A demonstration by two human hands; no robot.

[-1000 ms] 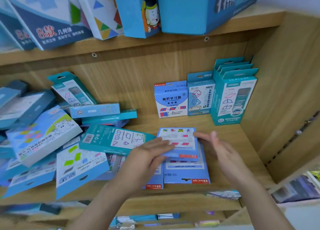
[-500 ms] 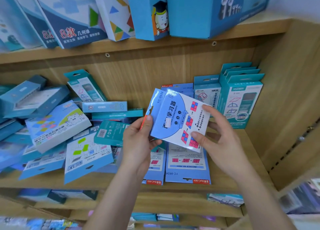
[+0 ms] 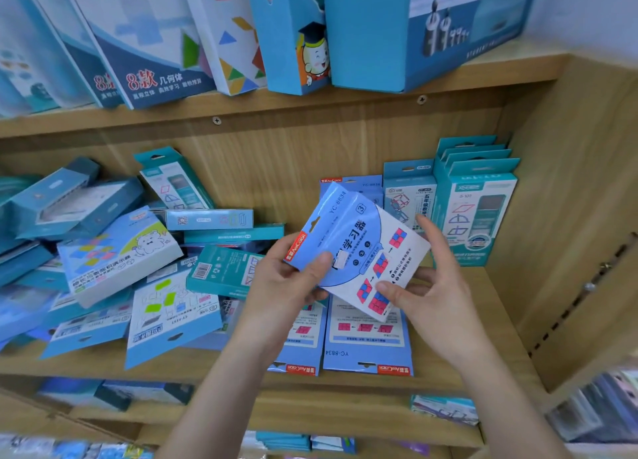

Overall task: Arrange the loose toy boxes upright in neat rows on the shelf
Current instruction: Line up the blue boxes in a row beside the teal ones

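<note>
Shelf [image 3: 490, 296] carries three groups of toy boxes. The loose pile [image 3: 114, 262] lies flat and jumbled across the left portion, not yet sorted. The upright row [image 3: 476, 210] stands against the back panel in the right corner and probably serves as the reference line for further boxes. Two flat boxes [image 3: 366, 341] lie near the front edge, below the hands. The held box [image 3: 359, 248] is raised clear of the shelf and tilted, with its printed face toward the camera, presumably for orientation before standing. The left hand [image 3: 286, 286] pinches its hang-tab end, thumb on the face. The right hand [image 3: 431, 300] pinches the opposite lower edge, and its fingers [image 3: 431, 237] are spread along the box side.
</note>
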